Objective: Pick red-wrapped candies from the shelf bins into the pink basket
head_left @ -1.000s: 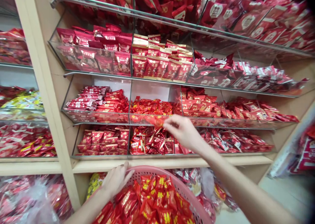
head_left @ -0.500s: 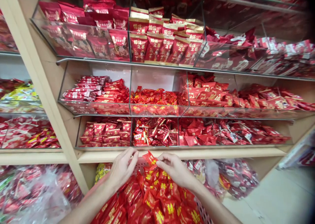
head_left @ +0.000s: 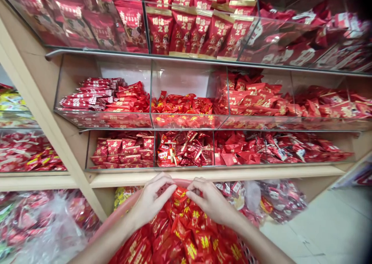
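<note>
Shelves of clear bins (head_left: 186, 121) stand ahead of you above a wooden ledge (head_left: 261, 175); floor (head_left: 319, 229) extends at your right. The basket (head_left: 122, 210) sits near the ledge, its far rim partly behind your hands. One packet (head_left: 179, 193) lies at the far end of the heap (head_left: 192, 237), between your fingertips. Your left hand (head_left: 157, 197) and right hand (head_left: 209, 200) are curled, thumbs near forefingers, separated by a narrow gap; you cannot tell whether either grips the packet.
</note>
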`<move>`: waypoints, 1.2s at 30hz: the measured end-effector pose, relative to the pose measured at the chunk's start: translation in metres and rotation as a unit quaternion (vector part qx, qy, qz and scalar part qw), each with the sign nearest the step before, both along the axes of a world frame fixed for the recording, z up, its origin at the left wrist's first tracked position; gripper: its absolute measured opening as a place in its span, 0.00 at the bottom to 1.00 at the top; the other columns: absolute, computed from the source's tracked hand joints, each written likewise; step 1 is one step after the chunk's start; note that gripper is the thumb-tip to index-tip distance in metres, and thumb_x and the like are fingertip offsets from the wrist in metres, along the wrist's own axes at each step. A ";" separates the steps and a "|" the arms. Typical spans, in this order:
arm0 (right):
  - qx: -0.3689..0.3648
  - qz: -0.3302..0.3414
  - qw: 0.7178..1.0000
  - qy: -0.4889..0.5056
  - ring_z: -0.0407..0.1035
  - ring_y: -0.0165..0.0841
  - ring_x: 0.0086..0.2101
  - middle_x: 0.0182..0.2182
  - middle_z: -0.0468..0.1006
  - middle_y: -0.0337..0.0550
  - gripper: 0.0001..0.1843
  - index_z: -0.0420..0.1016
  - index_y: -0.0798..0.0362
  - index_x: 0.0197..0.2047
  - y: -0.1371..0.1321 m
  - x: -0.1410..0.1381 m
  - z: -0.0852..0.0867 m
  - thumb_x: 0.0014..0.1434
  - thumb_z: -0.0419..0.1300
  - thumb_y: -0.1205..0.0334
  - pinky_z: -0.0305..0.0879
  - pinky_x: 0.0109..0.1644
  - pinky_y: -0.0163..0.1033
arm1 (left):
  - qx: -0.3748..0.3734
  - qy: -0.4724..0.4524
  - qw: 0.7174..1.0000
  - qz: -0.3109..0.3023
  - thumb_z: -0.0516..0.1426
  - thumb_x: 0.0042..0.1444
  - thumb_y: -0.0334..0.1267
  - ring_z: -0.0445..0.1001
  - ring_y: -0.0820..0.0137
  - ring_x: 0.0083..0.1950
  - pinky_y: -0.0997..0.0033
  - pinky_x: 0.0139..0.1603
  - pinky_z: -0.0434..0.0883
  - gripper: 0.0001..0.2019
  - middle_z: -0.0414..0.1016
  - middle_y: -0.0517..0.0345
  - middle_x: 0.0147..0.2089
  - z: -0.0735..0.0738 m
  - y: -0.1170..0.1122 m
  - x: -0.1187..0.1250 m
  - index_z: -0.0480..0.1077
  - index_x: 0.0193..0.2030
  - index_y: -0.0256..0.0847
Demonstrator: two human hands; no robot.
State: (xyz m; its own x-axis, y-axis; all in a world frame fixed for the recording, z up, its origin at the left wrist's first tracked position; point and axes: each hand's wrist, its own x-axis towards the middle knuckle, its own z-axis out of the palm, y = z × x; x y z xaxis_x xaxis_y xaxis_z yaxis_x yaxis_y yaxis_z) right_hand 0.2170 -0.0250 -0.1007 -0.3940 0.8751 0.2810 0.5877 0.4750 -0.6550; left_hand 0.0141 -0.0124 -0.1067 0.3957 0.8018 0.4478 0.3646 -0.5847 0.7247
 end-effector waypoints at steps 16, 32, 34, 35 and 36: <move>0.036 -0.024 0.995 0.093 0.62 0.31 0.30 0.27 0.69 0.39 0.09 0.70 0.52 0.30 0.001 0.002 0.002 0.60 0.54 0.61 0.57 0.36 0.36 | -0.044 -0.046 0.996 0.059 0.53 0.56 0.43 0.67 0.71 0.32 0.71 0.35 0.63 0.11 0.69 0.60 0.28 0.007 -0.003 0.003 0.69 0.27 0.41; -0.119 -0.014 0.955 0.272 0.58 0.28 0.27 0.24 0.65 0.36 0.17 0.67 0.54 0.30 0.007 0.008 0.004 0.55 0.56 0.47 0.57 0.32 0.33 | -0.137 -0.081 0.987 -0.012 0.52 0.57 0.44 0.59 0.74 0.30 0.74 0.31 0.60 0.11 0.61 0.64 0.27 0.005 -0.008 0.011 0.63 0.28 0.40; -0.128 -0.013 0.951 0.281 0.58 0.28 0.27 0.25 0.64 0.35 0.17 0.66 0.54 0.30 0.007 0.007 0.004 0.55 0.56 0.47 0.57 0.33 0.33 | -0.134 -0.090 0.987 -0.010 0.53 0.56 0.44 0.61 0.73 0.31 0.74 0.33 0.62 0.10 0.64 0.63 0.28 0.004 -0.008 0.012 0.64 0.29 0.40; -0.130 -0.015 0.950 0.285 0.58 0.28 0.27 0.25 0.64 0.35 0.17 0.66 0.54 0.30 0.007 0.007 0.003 0.56 0.55 0.47 0.57 0.33 0.33 | -0.130 -0.093 0.987 -0.007 0.54 0.56 0.44 0.63 0.73 0.32 0.73 0.34 0.63 0.10 0.65 0.62 0.29 0.002 -0.008 0.012 0.65 0.29 0.40; -0.129 -0.018 0.949 0.288 0.57 0.28 0.28 0.25 0.64 0.36 0.17 0.66 0.54 0.30 0.007 0.007 0.003 0.56 0.55 0.47 0.57 0.33 0.33 | -0.128 -0.093 0.987 -0.002 0.55 0.55 0.44 0.64 0.72 0.33 0.73 0.35 0.64 0.09 0.67 0.62 0.30 0.001 -0.008 0.012 0.67 0.31 0.41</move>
State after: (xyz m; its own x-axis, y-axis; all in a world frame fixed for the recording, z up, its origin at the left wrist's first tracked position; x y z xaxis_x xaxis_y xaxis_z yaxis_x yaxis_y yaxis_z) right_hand 0.2240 -0.0177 -0.0980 -0.2089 0.9542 0.2143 0.1100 0.2407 -0.9643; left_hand 0.0259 -0.0201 -0.1062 0.3294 0.8967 0.2956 0.2092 -0.3746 0.9033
